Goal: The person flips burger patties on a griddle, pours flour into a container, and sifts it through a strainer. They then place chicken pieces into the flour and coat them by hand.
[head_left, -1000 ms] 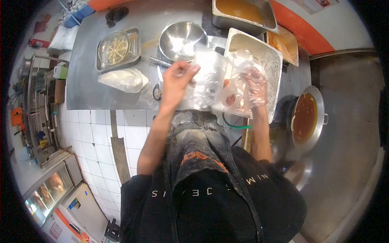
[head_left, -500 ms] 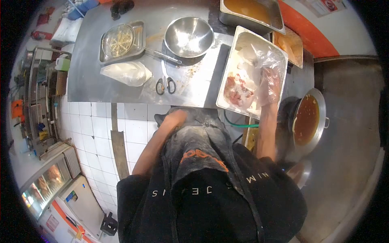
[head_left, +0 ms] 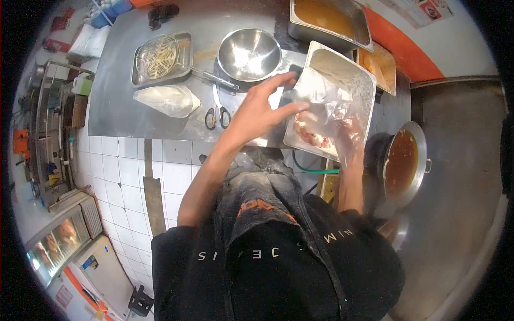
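My left hand (head_left: 266, 108) is held over the table at the near-left side of a metal tray (head_left: 363, 80), open with thumb and fingers spread and nothing in it. A clear plastic bag (head_left: 338, 109) covers my right hand (head_left: 349, 138), which is inside the tray; plastic and blur hide its fingers. White flour (head_left: 315, 85) lies in the tray, and pieces of raw meat (head_left: 313, 135), partly coated in it, are at the near end.
Left of the tray are a steel bowl (head_left: 249, 56), scissors (head_left: 218, 115), a filled plastic bag (head_left: 168, 100) and a wire skimmer (head_left: 159, 55) on a small pan. Behind stands a container of orange-brown liquid (head_left: 326, 18). A pan of brown liquid (head_left: 405, 163) is at the right.
My left hand has risen from the apron and reached forward and right to the tray, its fingers spreading. The plastic around my right hand has shifted left, and the meat looks partly more covered.
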### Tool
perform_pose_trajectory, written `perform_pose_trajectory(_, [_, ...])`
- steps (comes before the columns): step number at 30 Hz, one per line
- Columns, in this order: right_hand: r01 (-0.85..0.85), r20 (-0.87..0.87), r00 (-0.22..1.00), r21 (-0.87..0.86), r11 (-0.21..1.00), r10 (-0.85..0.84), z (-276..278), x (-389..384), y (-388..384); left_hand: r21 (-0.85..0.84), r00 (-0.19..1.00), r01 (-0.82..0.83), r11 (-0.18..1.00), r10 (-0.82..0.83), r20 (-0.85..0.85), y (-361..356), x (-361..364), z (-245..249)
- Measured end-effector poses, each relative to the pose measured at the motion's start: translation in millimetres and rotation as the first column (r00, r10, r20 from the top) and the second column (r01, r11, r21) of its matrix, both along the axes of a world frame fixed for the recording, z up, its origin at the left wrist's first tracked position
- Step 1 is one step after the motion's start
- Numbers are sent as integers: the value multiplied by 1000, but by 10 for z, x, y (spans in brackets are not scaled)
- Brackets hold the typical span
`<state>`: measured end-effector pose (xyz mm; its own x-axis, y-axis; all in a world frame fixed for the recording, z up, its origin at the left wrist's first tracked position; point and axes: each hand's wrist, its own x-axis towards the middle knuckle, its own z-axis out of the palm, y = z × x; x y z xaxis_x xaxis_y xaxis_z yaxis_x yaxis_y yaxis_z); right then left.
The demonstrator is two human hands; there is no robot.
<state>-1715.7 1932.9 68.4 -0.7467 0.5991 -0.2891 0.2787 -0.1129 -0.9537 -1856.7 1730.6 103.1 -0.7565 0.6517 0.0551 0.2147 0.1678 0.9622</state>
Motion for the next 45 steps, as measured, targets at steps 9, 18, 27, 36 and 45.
perform_pose_trajectory(9, [142, -66, 986, -144, 979, -152, -284, -183, 458, 108, 885, -187, 976, 120, 449, -283, -61, -799])
perform_pose_trajectory(18, [275, -274, 914, -119, 954, -298, -63, -116, 131, 12, 710, -358, 934, 264, 653, -740, 289, -982])
perform_pose_trajectory(27, [13, -255, 967, 18, 1000, -8, 92, -344, -388, 90, 687, -462, 882, 291, 666, -663, 240, -924])
perform_pose_trajectory(36, [-406, -66, 895, 287, 867, 441, 235, -410, -811, 185, 726, -472, 862, 262, 636, -469, 238, -637])
perform_pose_trajectory(45, [-410, -52, 902, 213, 887, 430, 5, -442, -1012, 167, 762, -396, 903, 222, 608, -468, 245, -578])
